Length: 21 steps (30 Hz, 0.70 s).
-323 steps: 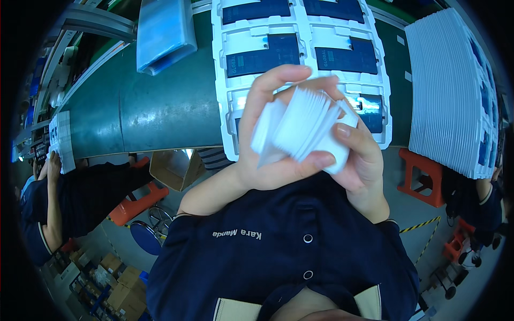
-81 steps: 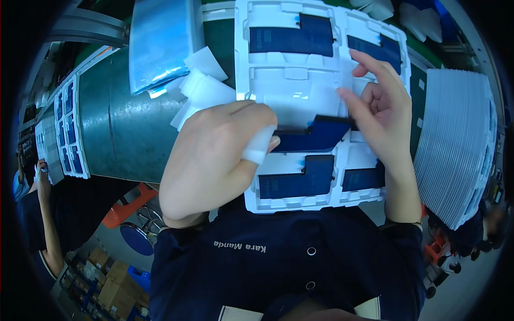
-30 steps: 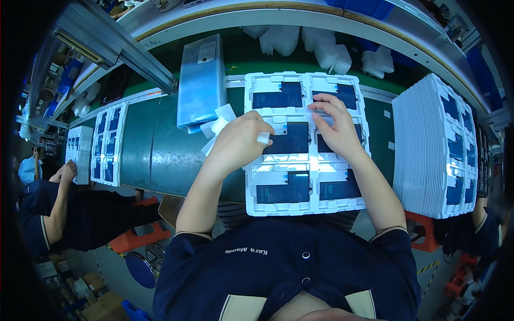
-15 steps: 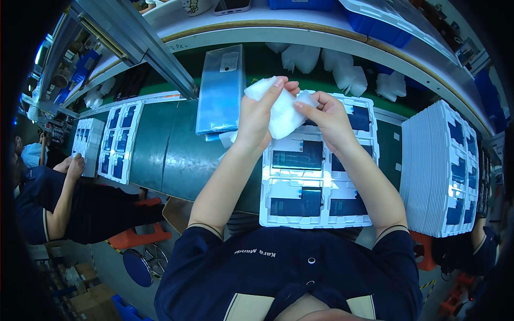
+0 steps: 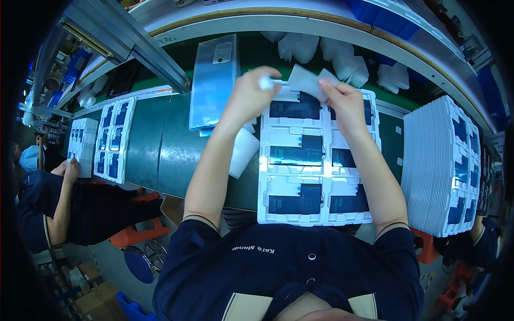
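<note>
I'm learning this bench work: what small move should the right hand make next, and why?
Perhaps ease the right hand toward the left hand to square up the pale sheets: pinched at one end, their free ends splay near the far edge of the tray.

The bench (image 5: 182, 144) is green, the tray (image 5: 263, 198) white, its flat packs (image 5: 294, 157) dark blue, the sheets (image 5: 307, 82) translucent white.

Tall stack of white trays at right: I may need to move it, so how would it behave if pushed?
The tray stack might tip if pushed near the top, being so tall. Its many thin layers could slip against each other. Dark pieces lying on top suggest it could be heavy, though the lower layers' contents are hidden.
</note>
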### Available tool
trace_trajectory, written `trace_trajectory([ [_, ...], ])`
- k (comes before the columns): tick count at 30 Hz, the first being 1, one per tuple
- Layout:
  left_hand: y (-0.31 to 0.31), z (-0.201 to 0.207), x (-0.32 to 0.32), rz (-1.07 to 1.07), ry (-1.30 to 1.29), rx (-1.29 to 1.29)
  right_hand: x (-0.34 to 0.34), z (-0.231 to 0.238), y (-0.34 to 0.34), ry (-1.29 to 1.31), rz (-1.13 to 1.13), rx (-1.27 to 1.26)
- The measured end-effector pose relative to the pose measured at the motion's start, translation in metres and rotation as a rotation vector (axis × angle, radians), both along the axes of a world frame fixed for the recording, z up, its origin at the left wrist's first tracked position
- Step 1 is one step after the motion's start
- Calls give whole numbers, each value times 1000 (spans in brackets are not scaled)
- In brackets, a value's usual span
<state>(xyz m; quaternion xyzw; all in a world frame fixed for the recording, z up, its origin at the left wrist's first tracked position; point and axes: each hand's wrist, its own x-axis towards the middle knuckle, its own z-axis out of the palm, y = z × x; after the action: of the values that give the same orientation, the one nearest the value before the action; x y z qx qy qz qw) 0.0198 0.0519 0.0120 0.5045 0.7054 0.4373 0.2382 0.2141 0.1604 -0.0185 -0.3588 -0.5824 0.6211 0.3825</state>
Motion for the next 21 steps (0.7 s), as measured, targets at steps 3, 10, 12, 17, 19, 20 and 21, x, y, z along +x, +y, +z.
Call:
trace_trajectory([
  [3,-9,2,13,-153,478,-305,10,-3,17,86,-58,1],
  [10,-1,10,10,-184,513,-267,12,2,22,89,-183,59],
  [12,-4,6,5,-233,504,-177,14,-7,28,27,-136,104],
  [17,-28,36,-18,-636,326,-156,5,-8,12,-229,171,202],
  [19,-33,36,-20,-797,223,-189,1,-5,2,-397,190,418],
  [20,-34,32,-18,-795,227,-202,-1,-3,-2,-417,183,446],
  [21,-34,27,-15,-793,231,-216,-2,-1,-6,-436,175,474],
])
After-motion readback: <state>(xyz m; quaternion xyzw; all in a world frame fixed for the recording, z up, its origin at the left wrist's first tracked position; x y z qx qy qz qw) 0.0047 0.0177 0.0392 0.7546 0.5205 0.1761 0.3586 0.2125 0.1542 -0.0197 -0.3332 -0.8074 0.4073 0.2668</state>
